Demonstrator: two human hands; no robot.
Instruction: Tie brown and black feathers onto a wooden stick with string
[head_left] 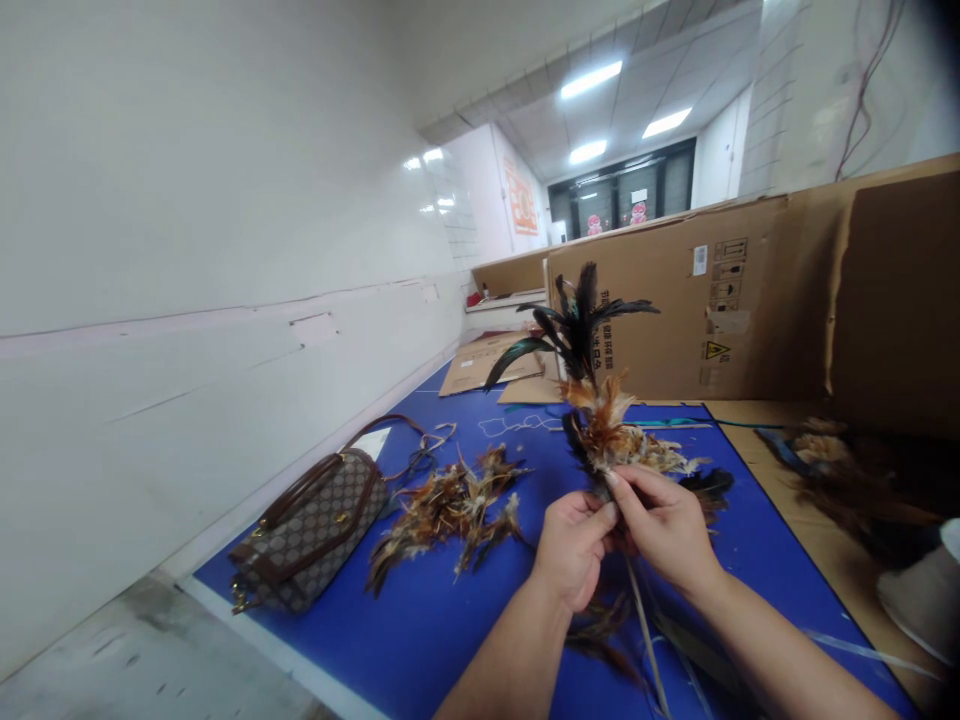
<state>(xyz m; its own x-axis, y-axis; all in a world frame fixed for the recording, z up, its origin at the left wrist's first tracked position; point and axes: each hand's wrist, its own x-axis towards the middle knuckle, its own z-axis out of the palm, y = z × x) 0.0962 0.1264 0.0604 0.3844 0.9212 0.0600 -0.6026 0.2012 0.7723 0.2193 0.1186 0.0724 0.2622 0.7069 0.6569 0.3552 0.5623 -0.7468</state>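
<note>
Nearest you, the thin stick (646, 630) runs up from the bottom edge between your forearms, over the blue worktop (420, 620). Your left hand (574, 548) has its grip clenched around the base of the feather bundle (600, 425). Your right hand (669, 528) pinches the same bundle just beside it, fingertips touching the left thumb. The bundle stands nearly upright above both hands, brown plumes low and black ones on top. To do this well, I judge, hold the left grip firm at the stem so nothing slips, and let the right fingers work one layer at a time. Left of your hands lies a loose feather pile (450, 510), further left a handbag (315, 530); beyond stands a cardboard box (675, 300).
</note>
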